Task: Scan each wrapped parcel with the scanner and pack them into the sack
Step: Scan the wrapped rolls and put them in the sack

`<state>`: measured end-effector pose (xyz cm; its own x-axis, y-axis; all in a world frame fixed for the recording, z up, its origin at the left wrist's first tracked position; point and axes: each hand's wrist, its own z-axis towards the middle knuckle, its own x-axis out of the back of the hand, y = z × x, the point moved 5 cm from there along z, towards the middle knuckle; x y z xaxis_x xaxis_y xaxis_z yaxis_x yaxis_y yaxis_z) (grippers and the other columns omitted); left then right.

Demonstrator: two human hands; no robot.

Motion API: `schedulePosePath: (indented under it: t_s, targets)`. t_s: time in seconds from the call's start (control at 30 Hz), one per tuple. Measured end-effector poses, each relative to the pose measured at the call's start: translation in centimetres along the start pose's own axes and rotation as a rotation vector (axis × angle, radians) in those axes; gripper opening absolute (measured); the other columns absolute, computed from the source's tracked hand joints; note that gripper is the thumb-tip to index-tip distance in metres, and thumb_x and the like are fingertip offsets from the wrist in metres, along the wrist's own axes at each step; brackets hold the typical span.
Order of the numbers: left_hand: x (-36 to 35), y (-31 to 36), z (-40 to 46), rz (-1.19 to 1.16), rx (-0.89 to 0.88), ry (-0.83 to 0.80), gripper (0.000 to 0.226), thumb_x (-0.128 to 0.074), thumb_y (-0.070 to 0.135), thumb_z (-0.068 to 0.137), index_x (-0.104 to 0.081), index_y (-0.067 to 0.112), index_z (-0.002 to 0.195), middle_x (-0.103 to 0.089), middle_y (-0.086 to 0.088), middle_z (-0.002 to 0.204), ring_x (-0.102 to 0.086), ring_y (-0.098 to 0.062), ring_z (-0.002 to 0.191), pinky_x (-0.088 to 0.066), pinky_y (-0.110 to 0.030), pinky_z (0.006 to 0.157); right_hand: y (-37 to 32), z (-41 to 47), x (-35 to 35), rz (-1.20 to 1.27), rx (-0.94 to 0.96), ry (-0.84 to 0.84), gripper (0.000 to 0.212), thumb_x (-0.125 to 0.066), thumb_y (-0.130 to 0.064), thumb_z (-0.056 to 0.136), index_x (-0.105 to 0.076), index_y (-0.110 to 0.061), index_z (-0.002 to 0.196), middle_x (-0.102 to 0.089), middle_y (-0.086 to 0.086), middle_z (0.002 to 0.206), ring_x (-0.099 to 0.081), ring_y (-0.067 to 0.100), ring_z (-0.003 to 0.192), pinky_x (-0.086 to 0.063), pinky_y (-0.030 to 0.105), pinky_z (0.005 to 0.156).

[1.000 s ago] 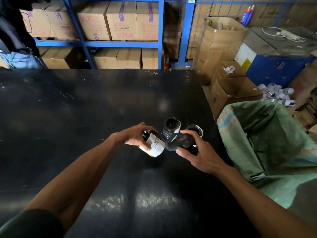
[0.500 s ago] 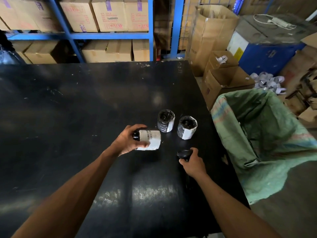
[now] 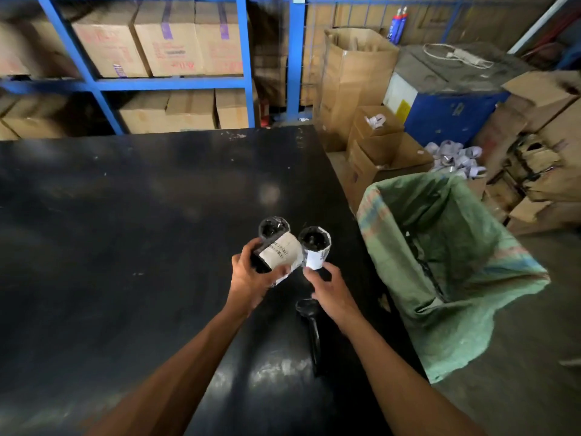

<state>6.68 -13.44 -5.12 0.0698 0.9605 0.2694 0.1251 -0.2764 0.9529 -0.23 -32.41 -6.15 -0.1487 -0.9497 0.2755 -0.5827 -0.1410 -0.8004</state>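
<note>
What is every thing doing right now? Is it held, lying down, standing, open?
Left hand: grips the labelled parcel.
Labelled parcel: held tilted above the table.
Right hand: fingers reach to the right parcel's base, holding nothing.
Right parcel: standing upright on the table.
Back parcel: standing, partly hidden.
Scanner: lying on the table, untouched.
Sack: mouth open beside the table.
Table: dark, scuffed.
</note>
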Motion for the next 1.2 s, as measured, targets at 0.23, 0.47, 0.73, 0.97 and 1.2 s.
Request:
schedulePosePath:
  t_s: [0.23,0.47,0.73,0.97,1.2]
  targets:
    - [-11.8,5.4,-0.4,-0.033,-0.164,-0.122,0.114,-0.093,0.042,0.058,-0.031,0.023,0.151,-0.031,0.003,0.136,-0.050,-0.006,0.120,-0.046,-0.020,0.099,-5.4,2.8,6.8,0.282,0.168,0.083,0.070,-0.080,-0.056,0.078,-0.042,-0.040,0.134,-0.068,-0.010,0.112,-0.070,0.006,0.099,-0.058,0.035,0.095]
    - [-22.8,9.6,2.8,0.131,-0.315,-0.311,0.091,-0.077,0.025,0.074,-0.032,0.031,0.153,-0.037,0.003,0.134,-0.046,-0.012,0.128,-0.040,-0.028,0.112,-6.0,8.1,21.2,0.054,0.256,0.345,0.090,-0.083,-0.053,0.070,-0.041,-0.039,0.148,-0.064,-0.007,0.129,-0.066,0.019,0.109,-0.054,0.041,0.096]
    - [-32.8,10.8,9.4,0.400,-0.133,-0.155,0.085,-0.047,0.061,0.094,-0.013,0.017,0.159,-0.028,-0.016,0.152,-0.032,-0.036,0.138,-0.035,-0.044,0.113,-2.3,17.7,32.7,-0.048,0.214,0.365,0.092,-0.084,-0.036,0.071,-0.037,-0.036,0.151,-0.059,0.002,0.137,-0.063,0.025,0.112,-0.056,0.044,0.093]
    - [-37.9,10.5,13.2,0.690,-0.005,-0.088,0.079,-0.033,0.053,0.103,0.002,0.011,0.159,-0.018,-0.024,0.157,-0.049,-0.046,0.128,-0.051,-0.055,0.095,4.3,26.0,35.9,-0.054,-0.010,0.362,0.094,-0.082,-0.033,0.069,-0.035,-0.027,0.150,-0.059,0.011,0.130,-0.063,0.031,0.108,-0.059,0.046,0.088]
    - [-39.7,10.0,14.1,0.826,0.000,0.018,0.081,-0.023,0.059,0.097,-0.005,0.012,0.161,-0.031,-0.022,0.153,-0.062,-0.043,0.109,-0.055,-0.051,0.077,10.9,34.3,36.0,-0.164,-0.107,0.320,0.104,-0.091,-0.025,0.071,-0.031,-0.020,0.156,-0.055,0.018,0.141,-0.054,0.040,0.125,-0.049,0.053,0.103]
